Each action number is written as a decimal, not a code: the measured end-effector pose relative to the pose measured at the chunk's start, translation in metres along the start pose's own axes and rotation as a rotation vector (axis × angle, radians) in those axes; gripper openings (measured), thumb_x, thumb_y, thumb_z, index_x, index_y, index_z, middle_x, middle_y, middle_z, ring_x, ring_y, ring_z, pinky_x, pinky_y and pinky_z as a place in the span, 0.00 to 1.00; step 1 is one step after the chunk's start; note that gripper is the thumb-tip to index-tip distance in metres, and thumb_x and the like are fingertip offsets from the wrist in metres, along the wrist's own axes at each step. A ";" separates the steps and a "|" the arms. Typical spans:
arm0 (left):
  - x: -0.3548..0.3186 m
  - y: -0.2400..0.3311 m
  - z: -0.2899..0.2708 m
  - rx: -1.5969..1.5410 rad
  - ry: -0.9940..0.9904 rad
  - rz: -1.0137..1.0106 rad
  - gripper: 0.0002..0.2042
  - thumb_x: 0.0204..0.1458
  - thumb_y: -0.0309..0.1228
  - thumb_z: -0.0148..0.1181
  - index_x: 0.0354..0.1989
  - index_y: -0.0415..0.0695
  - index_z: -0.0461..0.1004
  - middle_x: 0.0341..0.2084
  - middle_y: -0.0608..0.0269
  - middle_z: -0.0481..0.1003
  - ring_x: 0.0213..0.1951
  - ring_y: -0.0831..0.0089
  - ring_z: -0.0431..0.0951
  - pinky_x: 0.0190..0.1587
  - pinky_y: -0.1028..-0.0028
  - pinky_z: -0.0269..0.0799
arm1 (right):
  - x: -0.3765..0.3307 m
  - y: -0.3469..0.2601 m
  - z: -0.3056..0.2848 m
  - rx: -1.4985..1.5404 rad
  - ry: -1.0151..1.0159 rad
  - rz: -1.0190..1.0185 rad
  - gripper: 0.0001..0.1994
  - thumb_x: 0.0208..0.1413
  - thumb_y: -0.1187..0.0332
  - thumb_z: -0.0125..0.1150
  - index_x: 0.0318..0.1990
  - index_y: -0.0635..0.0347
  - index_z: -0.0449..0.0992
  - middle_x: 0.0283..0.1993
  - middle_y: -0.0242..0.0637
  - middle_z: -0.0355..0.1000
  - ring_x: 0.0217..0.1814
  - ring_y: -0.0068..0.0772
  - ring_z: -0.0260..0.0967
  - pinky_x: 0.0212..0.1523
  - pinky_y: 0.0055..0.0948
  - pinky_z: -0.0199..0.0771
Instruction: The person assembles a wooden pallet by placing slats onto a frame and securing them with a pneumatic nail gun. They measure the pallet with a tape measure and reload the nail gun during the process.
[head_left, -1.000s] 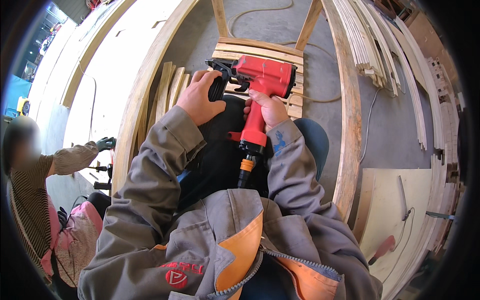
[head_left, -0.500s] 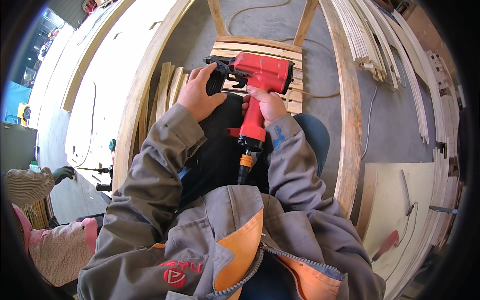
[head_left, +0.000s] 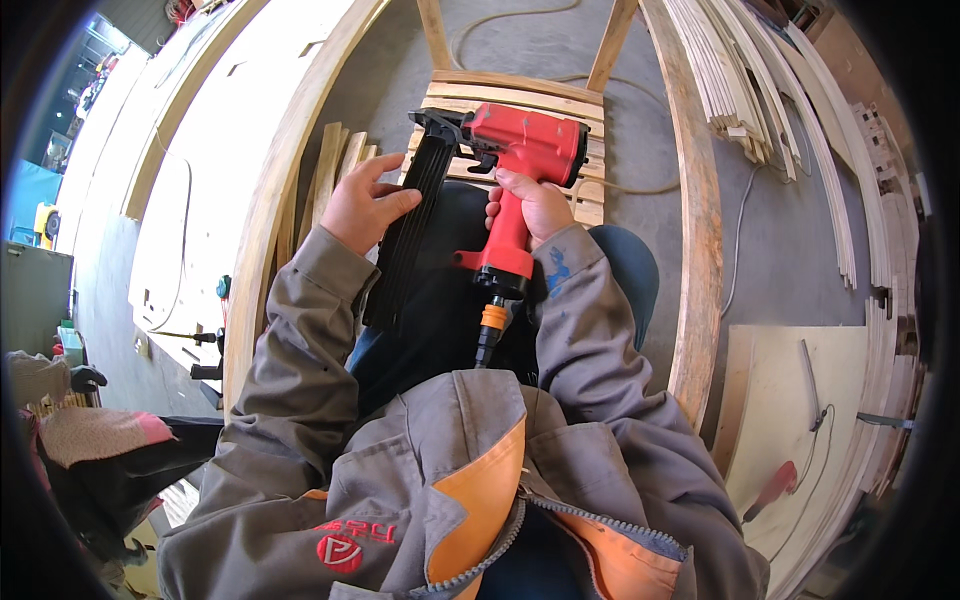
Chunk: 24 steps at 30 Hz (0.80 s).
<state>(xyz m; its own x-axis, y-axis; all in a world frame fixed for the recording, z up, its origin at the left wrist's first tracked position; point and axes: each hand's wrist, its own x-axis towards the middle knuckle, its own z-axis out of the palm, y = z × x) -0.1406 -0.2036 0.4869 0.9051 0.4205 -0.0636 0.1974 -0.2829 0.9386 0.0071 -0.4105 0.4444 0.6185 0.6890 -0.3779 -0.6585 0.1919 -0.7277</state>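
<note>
My right hand point(head_left: 535, 207) is wrapped round the handle of a red pneumatic nail gun point(head_left: 525, 135), held above my lap. Its nose points left, and an orange and black air hose fitting point(head_left: 490, 325) runs from the handle's base toward me. A long black magazine point(head_left: 410, 225) slants down from the nose toward my left sleeve. Beside it is my left hand point(head_left: 368, 203), fingers apart and thumb out at the magazine's edge; whether the thumb touches it I cannot tell. Under the gun lies a slatted wooden piece point(head_left: 580, 105), partly hidden.
Long timber beams run along my left point(head_left: 285, 150) and my right point(head_left: 695, 200). Pale strips point(head_left: 715, 70) are stacked at the far right. A red-handled tool point(head_left: 772, 490) lies on a pale board. At the left edge is another person's gloved hand point(head_left: 88, 379).
My left hand has come away from the gun's nose, back toward me and left along the magazine, uncovering it. The gun stays nearly still. The other person at left has shifted.
</note>
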 end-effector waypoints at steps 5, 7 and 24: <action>0.001 0.026 -0.011 -0.024 0.013 -0.085 0.29 0.55 0.29 0.66 0.64 0.36 0.64 0.52 0.54 0.74 0.46 0.72 0.77 0.47 0.73 0.76 | -0.003 -0.002 0.005 -0.004 0.036 -0.002 0.11 0.58 0.64 0.64 0.39 0.62 0.73 0.28 0.38 0.74 0.27 0.33 0.74 0.29 0.38 0.79; 0.005 0.022 -0.013 -0.017 0.046 -0.025 0.28 0.55 0.30 0.66 0.63 0.36 0.65 0.52 0.54 0.74 0.49 0.71 0.77 0.47 0.72 0.76 | -0.004 -0.003 0.005 -0.014 0.047 0.013 0.11 0.58 0.64 0.64 0.40 0.61 0.73 0.29 0.38 0.74 0.28 0.33 0.74 0.29 0.38 0.79; 0.044 0.012 0.022 0.510 0.160 0.409 0.24 0.45 0.30 0.69 0.54 0.40 0.75 0.52 0.49 0.72 0.52 0.54 0.75 0.55 0.63 0.71 | -0.003 -0.003 0.008 -0.014 0.082 0.014 0.10 0.58 0.65 0.64 0.41 0.61 0.73 0.30 0.38 0.74 0.28 0.33 0.74 0.29 0.37 0.79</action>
<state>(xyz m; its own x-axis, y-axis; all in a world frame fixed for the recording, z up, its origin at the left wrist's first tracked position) -0.0901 -0.2069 0.4880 0.8855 0.3047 0.3509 0.0394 -0.8016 0.5966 0.0034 -0.4071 0.4523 0.6427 0.6321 -0.4328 -0.6612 0.1724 -0.7301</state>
